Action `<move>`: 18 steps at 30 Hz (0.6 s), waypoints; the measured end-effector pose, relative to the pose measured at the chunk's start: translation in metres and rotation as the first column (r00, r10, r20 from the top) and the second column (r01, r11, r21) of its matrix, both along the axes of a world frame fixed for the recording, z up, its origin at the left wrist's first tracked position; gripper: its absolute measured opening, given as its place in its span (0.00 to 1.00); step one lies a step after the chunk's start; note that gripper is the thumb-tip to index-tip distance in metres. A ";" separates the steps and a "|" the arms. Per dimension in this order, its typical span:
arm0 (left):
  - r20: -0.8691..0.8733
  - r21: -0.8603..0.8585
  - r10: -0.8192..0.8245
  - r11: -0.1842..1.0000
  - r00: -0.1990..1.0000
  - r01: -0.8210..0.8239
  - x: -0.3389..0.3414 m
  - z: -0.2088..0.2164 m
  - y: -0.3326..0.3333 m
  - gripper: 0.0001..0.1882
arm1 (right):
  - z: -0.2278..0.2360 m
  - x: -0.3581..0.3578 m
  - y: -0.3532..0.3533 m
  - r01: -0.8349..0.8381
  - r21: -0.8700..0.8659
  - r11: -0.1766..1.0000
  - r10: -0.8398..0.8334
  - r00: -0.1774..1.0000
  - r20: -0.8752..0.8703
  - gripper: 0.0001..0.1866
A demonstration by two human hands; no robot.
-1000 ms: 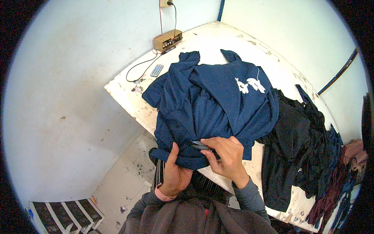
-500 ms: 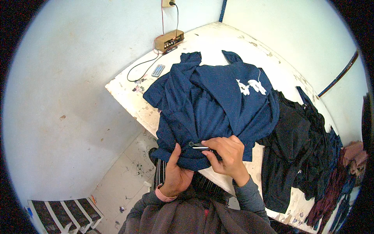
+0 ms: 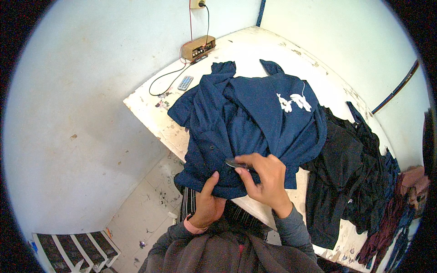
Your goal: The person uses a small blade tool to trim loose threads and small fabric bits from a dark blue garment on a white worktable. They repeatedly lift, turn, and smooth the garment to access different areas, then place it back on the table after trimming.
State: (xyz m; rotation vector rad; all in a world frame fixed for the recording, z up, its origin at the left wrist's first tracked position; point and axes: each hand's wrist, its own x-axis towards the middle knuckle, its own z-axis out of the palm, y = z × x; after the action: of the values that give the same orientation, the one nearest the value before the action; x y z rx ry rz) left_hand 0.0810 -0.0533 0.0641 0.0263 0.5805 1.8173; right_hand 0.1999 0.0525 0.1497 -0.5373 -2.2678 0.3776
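A navy blue garment (image 3: pixel 248 120) with a white flower motif (image 3: pixel 299 102) lies bunched over the table and hangs past its near edge. My left hand (image 3: pixel 209 204) grips the garment's near edge, thumb on top and fingers underneath. A small dark button (image 3: pixel 212 147) shows on the cloth above that thumb. Between the thumb and fingers of my right hand (image 3: pixel 266 177) is a pair of small thread snips (image 3: pixel 235 164), pointing left just over the cloth. Most of the snips' handle is hidden by my fingers.
Black garments (image 3: pixel 337 159) lie to the right, with maroon and dark clothes (image 3: pixel 387 227) beyond. On the white worn table (image 3: pixel 241 43) stand a brown radio-like box (image 3: pixel 198 48) with cables and a small remote control (image 3: pixel 185 83). A slatted black-and-white object (image 3: pixel 77 250) sits at lower left.
The snips have lifted and turned slightly away from the button. The cloth has shifted in my left hand, so the button now lies farther up and left.
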 end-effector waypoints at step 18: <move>-0.106 -0.024 0.039 0.999 0.994 -0.042 0.004 -0.004 0.001 0.23 | 0.014 -0.027 0.015 0.034 -0.006 0.999 -0.033 0.985 0.168 0.07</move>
State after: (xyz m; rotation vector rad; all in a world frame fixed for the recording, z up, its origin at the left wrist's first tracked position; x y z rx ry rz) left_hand 0.0846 -0.0521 0.0606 0.0938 0.6844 1.8558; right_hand 0.1726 0.0673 0.1635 -0.6320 -2.4161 0.3366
